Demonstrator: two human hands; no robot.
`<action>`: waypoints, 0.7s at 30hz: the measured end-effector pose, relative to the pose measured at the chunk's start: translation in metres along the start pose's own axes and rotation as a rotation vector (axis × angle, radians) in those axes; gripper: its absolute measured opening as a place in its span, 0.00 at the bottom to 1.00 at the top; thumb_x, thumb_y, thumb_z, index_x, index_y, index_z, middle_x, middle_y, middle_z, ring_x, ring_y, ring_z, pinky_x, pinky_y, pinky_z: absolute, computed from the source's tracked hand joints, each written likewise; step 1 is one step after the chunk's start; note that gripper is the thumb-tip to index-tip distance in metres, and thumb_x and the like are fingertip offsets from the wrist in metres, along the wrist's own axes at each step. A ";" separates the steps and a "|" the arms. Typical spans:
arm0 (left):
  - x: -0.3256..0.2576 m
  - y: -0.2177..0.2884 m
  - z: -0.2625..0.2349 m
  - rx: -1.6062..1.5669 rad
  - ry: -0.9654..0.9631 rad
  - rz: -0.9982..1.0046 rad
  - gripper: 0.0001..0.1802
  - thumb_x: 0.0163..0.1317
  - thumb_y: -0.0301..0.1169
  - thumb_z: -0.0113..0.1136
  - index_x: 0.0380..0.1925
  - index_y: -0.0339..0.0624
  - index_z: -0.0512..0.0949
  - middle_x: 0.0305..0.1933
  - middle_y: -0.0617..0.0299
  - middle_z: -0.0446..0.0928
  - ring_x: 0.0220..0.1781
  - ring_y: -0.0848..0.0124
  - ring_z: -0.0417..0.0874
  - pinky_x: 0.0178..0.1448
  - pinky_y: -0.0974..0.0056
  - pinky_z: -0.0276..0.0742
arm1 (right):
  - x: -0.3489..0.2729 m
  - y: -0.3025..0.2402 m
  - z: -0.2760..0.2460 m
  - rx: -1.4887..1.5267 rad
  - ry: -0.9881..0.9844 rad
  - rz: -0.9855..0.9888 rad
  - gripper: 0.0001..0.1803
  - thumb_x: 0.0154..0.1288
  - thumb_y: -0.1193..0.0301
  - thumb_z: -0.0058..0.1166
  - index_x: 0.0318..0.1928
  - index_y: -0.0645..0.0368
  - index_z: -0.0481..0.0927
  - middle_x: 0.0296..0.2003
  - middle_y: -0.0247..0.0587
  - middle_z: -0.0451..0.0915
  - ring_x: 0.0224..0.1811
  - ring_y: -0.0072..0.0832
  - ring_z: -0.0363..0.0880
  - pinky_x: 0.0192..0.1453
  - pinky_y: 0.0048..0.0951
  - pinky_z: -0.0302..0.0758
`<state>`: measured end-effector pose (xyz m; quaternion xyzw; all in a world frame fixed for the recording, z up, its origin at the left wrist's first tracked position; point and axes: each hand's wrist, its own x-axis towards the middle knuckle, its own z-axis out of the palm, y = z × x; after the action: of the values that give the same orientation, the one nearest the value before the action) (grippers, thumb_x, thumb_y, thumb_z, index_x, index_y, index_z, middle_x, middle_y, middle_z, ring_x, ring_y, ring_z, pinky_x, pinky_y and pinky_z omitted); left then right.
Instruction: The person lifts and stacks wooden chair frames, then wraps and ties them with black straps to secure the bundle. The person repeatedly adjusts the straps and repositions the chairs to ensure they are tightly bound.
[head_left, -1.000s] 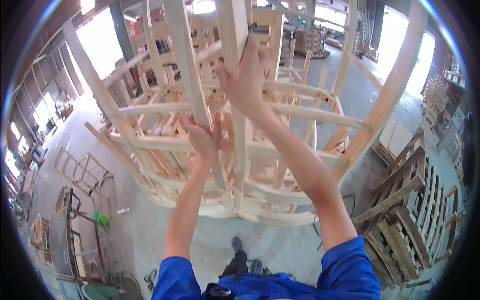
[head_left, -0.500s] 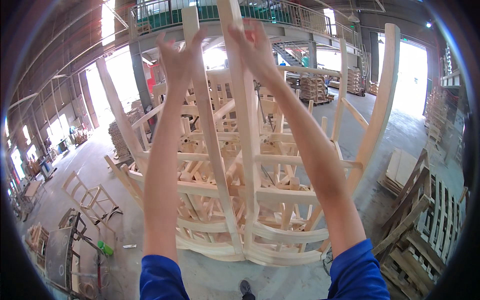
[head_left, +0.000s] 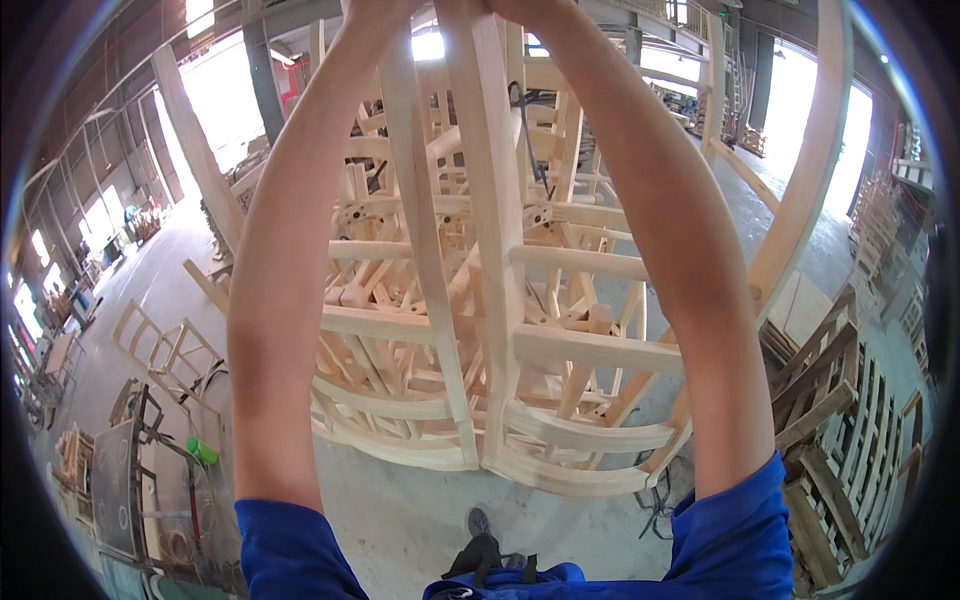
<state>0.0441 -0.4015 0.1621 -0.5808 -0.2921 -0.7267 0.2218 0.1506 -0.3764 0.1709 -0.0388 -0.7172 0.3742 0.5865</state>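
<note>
Both arms reach up past the top of the view along the tall wooden chair frame (head_left: 480, 250), which stands in front on the stack of frames (head_left: 560, 380), so I cannot tell how the left hand (head_left: 375, 8) and right hand (head_left: 520, 8) hold it, and it might tip if they slip.

The chair frames (head_left: 480, 330) are bare pale wood, unvarnished and matt, sanded smooth with faint grain along the slats. The pallets (head_left: 850, 440) are darker, rougher wood, weathered and dull. The floor (head_left: 400, 510) is grey concrete, matt and scuffed. The sleeves (head_left: 730, 540) are blue cloth, soft and matt. The bottle (head_left: 201, 451) looks like glossy green plastic
</note>
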 end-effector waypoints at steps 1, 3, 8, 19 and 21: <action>0.007 -0.005 0.001 0.127 0.051 0.184 0.36 0.47 0.43 0.68 0.49 0.28 0.66 0.52 0.35 0.71 0.50 0.45 0.77 0.49 0.51 0.76 | -0.001 -0.006 0.000 -0.010 0.002 -0.008 0.39 0.64 0.36 0.33 0.48 0.61 0.74 0.29 0.44 0.77 0.28 0.30 0.75 0.32 0.31 0.71; 0.008 -0.019 0.005 0.391 0.118 0.545 0.34 0.50 0.42 0.65 0.50 0.29 0.66 0.50 0.35 0.72 0.50 0.43 0.77 0.51 0.51 0.75 | 0.001 0.001 -0.005 -0.018 0.013 -0.014 0.39 0.64 0.36 0.33 0.47 0.62 0.74 0.29 0.45 0.78 0.29 0.31 0.75 0.32 0.32 0.71; 0.011 -0.035 0.010 0.112 0.081 0.161 0.40 0.47 0.49 0.66 0.56 0.37 0.65 0.55 0.38 0.70 0.57 0.44 0.72 0.56 0.51 0.73 | 0.005 0.017 -0.004 -0.060 0.038 -0.051 0.39 0.64 0.36 0.31 0.43 0.63 0.75 0.30 0.47 0.79 0.30 0.33 0.76 0.35 0.32 0.72; -0.013 -0.042 0.023 0.193 -0.055 0.170 0.50 0.42 0.51 0.69 0.60 0.34 0.58 0.56 0.36 0.68 0.58 0.44 0.71 0.59 0.52 0.69 | -0.059 0.017 -0.024 -0.873 0.360 -0.407 0.33 0.65 0.43 0.41 0.42 0.66 0.73 0.33 0.56 0.79 0.40 0.51 0.77 0.48 0.38 0.71; -0.021 -0.040 0.035 0.164 -0.080 0.157 0.51 0.42 0.51 0.70 0.60 0.34 0.57 0.56 0.36 0.67 0.59 0.44 0.70 0.59 0.51 0.68 | -0.136 -0.007 -0.034 -1.156 0.461 -0.530 0.28 0.63 0.49 0.49 0.47 0.64 0.72 0.41 0.57 0.77 0.46 0.52 0.75 0.51 0.41 0.69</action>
<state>0.0472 -0.3482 0.1407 -0.6103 -0.3127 -0.6571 0.3129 0.2249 -0.4321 0.0656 -0.2479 -0.6437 -0.2441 0.6816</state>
